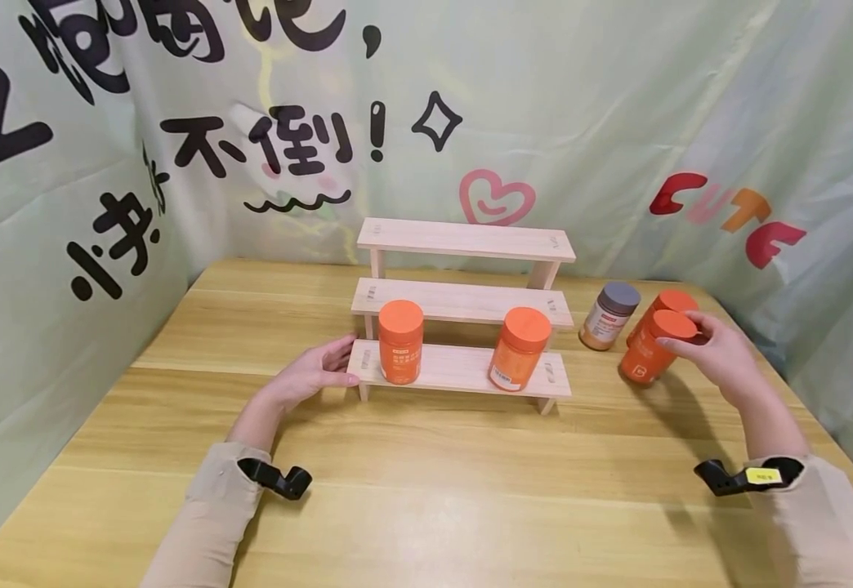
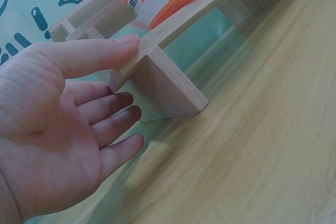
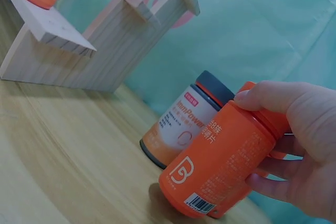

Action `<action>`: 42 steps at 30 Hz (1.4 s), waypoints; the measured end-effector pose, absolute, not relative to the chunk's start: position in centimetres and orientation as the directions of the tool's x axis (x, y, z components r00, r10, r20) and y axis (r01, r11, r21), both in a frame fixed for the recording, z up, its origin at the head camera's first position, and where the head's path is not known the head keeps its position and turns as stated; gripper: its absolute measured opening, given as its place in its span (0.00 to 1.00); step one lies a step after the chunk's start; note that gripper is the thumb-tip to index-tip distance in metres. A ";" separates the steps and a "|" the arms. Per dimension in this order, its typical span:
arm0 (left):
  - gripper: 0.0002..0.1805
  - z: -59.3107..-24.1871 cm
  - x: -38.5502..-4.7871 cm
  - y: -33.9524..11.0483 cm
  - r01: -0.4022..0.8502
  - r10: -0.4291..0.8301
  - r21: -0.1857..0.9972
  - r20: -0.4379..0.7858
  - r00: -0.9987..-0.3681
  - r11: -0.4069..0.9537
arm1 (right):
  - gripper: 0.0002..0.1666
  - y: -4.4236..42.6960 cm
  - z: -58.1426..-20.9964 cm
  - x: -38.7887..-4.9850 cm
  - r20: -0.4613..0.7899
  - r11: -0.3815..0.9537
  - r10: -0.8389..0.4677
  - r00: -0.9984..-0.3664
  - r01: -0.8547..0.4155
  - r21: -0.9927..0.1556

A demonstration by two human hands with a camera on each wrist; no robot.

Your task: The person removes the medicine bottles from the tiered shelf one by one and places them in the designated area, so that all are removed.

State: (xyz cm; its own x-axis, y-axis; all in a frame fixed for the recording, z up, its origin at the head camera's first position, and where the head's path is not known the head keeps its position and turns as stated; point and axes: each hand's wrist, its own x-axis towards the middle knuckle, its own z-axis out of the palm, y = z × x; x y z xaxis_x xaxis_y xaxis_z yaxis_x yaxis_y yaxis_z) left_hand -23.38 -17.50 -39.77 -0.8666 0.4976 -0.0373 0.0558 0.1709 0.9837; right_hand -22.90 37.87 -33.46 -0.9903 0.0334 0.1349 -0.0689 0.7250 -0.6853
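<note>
A three-step wooden rack (image 1: 463,302) stands on the table. Its lowest step bears two orange bottles, one at the left (image 1: 400,343) and one toward the right (image 1: 520,349). My left hand (image 1: 312,376) holds the left end of that step, thumb on top (image 2: 123,51) and fingers below. At the right, my right hand (image 1: 721,351) grips an orange bottle (image 3: 218,156) near its lid, the bottle tilted in the right wrist view. Close behind it are another orange bottle (image 1: 672,300) and a grey-lidded bottle (image 1: 607,318).
The wooden table (image 1: 426,490) reaches back to a pale green cloth (image 1: 581,122) with printed lettering, which hangs behind and at both sides. The rack's middle step (image 1: 463,300) and top step (image 1: 463,238) hold no bottles.
</note>
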 end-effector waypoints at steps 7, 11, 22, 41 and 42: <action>0.45 -39.8 -23.4 -17.4 0.062 0.503 0.983 -0.034 -0.864 0.174 | 0.39 38.1 -34.1 -23.0 0.106 0.725 0.025 -0.994 -0.055 -0.686; 0.46 -39.7 -23.4 -17.4 0.059 0.504 0.984 -0.035 -0.863 0.169 | 0.40 38.1 -34.3 -23.0 0.091 0.722 0.030 -0.995 -0.041 -0.690; 0.46 -39.5 -23.2 -17.4 0.059 0.504 0.982 -0.040 -0.863 0.179 | 0.40 38.5 -34.4 -22.6 0.110 0.650 0.016 -0.994 -0.074 -0.756; 0.46 -39.6 -23.2 -17.5 0.053 0.502 0.985 -0.036 -0.864 0.163 | 0.31 38.2 -30.1 -21.8 0.159 0.559 0.132 -0.979 -0.059 -0.827; 0.46 -39.6 -23.2 -17.5 0.055 0.502 0.985 -0.036 -0.864 0.165 | 0.31 38.1 -30.0 -21.8 0.157 0.555 0.129 -0.979 -0.060 -0.830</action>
State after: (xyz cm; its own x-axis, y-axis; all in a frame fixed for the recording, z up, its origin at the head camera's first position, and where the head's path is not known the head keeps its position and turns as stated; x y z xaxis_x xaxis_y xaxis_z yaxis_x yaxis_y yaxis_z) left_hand -23.22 -17.50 -39.60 -0.8640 0.5022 -0.0359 0.0548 0.1647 0.9848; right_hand -21.84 38.07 -29.96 -0.9792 0.1291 0.1566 -0.0597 0.5546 -0.8300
